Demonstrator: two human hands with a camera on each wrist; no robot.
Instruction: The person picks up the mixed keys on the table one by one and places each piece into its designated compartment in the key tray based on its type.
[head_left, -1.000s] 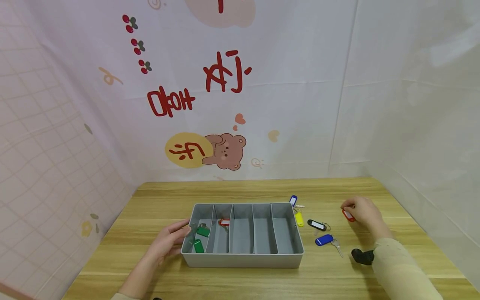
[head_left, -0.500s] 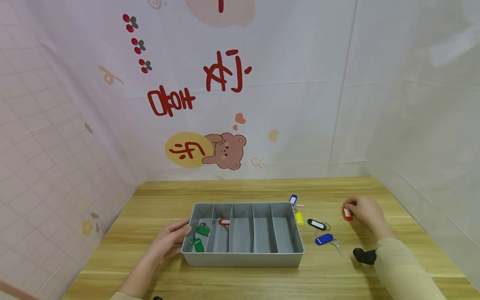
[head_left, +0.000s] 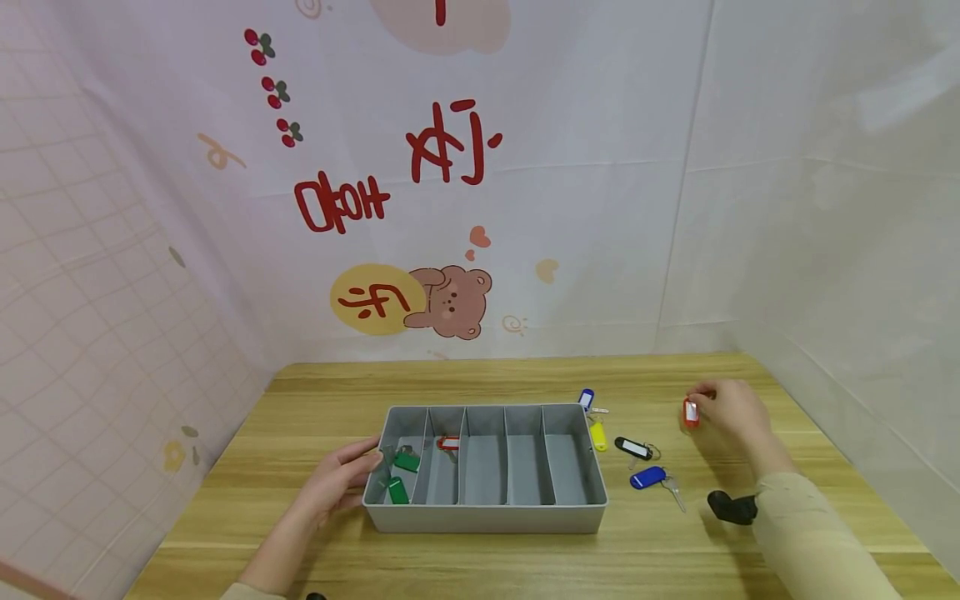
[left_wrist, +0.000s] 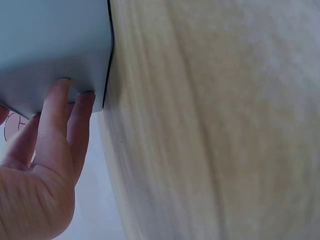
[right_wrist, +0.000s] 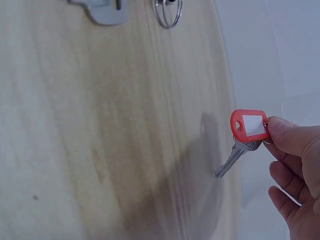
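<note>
In the head view my right hand [head_left: 737, 410] pinches a red key tag [head_left: 691, 413] with a white label, above the right part of the table. The right wrist view shows thumb and fingertips at one end of this tag, with a metal key [right_wrist: 233, 159] hanging under it. My left hand [head_left: 339, 482] rests against the left end of a grey divided box [head_left: 487, 521]. Its fairly straight fingers [left_wrist: 55, 125] touch the outer wall in the left wrist view. Two green key tags [head_left: 406, 461] lie in the leftmost compartment, and another red key tag [head_left: 449, 444] in the one beside it.
Right of the box lie a blue key tag [head_left: 587, 400], a yellow one [head_left: 598, 437], a black one [head_left: 634, 449] and a second blue one [head_left: 648, 477] with its key [head_left: 674, 492]. White printed cloth [head_left: 585, 208] stands behind and beside the wooden table [head_left: 480, 567].
My right hand has lifted the red key tag slightly upward off its place, and the tag now hangs more upright. The left hand and the box stay where they were.
</note>
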